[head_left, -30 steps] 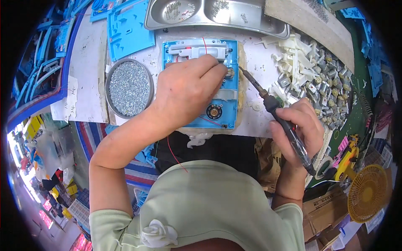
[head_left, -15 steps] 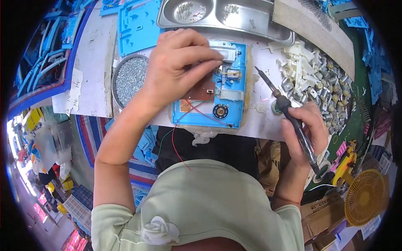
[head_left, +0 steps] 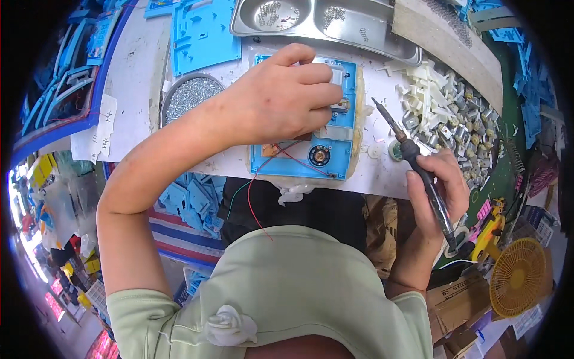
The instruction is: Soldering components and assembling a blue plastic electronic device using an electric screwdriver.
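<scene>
In my right hand point(head_left: 441, 186) is a black-handled soldering iron point(head_left: 428, 185), its bare tip pointing up and left beside the work. My left hand point(head_left: 287, 99) reaches over a blue plastic casing point(head_left: 339, 167); its fingers are curled together near the small motor point(head_left: 341, 105), and what the fingertips hold, if anything, is hidden. A round black speaker point(head_left: 319, 156) sits in the casing's lower part. Red and green wires point(head_left: 254, 203) run out over the near edge. The brown circuit board is mostly covered by my hand; a copper-coloured patch point(head_left: 270, 149) shows below it.
A round tin of screws point(head_left: 190, 96) stands left of the casing. Behind lie another blue panel point(head_left: 206, 36) and a steel tray point(head_left: 359, 45) with small metal parts. To the right are piled white plastic parts point(head_left: 427, 96) and small motors point(head_left: 472, 137); a yellow fan point(head_left: 519, 278) stands lower right.
My left hand has moved right and turned knuckles-up, its fingers now over the motor area, the elbow swung out left. The soldering iron has hardly moved.
</scene>
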The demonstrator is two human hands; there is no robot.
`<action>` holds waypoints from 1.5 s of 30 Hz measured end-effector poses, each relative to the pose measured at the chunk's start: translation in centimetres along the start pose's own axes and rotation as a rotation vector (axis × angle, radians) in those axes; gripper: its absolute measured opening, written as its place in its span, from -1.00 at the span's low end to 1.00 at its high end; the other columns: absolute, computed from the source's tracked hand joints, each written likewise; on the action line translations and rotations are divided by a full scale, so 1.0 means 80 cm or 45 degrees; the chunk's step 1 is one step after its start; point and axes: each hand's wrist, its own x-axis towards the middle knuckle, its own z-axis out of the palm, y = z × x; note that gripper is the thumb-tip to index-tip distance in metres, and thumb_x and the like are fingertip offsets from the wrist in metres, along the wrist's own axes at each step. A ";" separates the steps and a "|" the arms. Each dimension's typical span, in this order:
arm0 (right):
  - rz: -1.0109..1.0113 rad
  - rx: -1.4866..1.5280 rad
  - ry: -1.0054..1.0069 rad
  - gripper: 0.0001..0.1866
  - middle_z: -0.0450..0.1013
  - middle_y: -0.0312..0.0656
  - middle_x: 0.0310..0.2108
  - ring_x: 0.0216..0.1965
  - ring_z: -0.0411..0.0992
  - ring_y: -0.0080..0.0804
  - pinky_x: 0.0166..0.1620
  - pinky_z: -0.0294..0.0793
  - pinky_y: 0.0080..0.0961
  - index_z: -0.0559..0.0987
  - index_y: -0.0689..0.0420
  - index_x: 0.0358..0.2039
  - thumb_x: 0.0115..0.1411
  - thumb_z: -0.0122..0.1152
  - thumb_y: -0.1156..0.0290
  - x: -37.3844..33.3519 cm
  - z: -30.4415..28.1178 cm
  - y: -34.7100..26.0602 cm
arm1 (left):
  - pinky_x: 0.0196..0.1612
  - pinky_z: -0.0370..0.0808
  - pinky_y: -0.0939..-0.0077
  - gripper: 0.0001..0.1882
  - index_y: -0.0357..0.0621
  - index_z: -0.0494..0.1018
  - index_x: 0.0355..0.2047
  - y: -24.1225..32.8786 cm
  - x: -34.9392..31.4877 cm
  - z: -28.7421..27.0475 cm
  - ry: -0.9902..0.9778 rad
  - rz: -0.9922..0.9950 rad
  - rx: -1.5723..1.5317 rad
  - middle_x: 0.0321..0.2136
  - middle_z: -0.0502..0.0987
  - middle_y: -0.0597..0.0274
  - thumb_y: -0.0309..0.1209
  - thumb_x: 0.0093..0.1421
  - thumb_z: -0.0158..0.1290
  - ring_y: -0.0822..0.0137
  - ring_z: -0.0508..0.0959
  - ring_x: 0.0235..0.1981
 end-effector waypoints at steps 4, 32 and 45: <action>-0.007 0.019 0.041 -0.70 0.44 -0.18 -0.53 -0.51 0.32 -0.37 -0.39 0.25 -0.49 0.62 0.26 -0.24 -0.04 0.47 0.64 -0.003 -0.003 0.000 | -0.06 0.48 0.28 -0.73 -0.06 0.62 -0.29 0.006 -0.032 -0.001 0.230 -0.156 -0.183 -0.18 0.59 0.26 -0.47 -0.08 0.29 0.26 0.57 -0.22; 0.062 0.312 0.108 -0.42 0.53 -0.15 -0.25 -0.25 0.55 -0.35 -0.14 0.55 -0.47 0.55 0.07 0.14 0.07 0.34 0.68 0.097 0.150 -0.012 | -0.26 0.48 0.58 -0.90 -0.29 0.64 -0.27 0.052 -0.015 0.009 0.633 -1.287 -0.922 -0.30 0.60 0.21 -0.53 0.22 0.24 0.46 0.56 -0.34; -0.132 -0.141 0.049 -0.48 0.55 -0.16 -0.26 -0.28 0.53 -0.43 -0.17 0.52 -0.52 0.58 0.18 0.08 0.06 0.46 0.66 0.068 0.106 -0.022 | -0.36 0.50 0.52 -0.90 -0.27 0.62 -0.33 0.053 -0.016 0.021 0.646 -1.234 -0.794 -0.30 0.47 0.23 -0.53 0.14 0.26 0.42 0.54 -0.40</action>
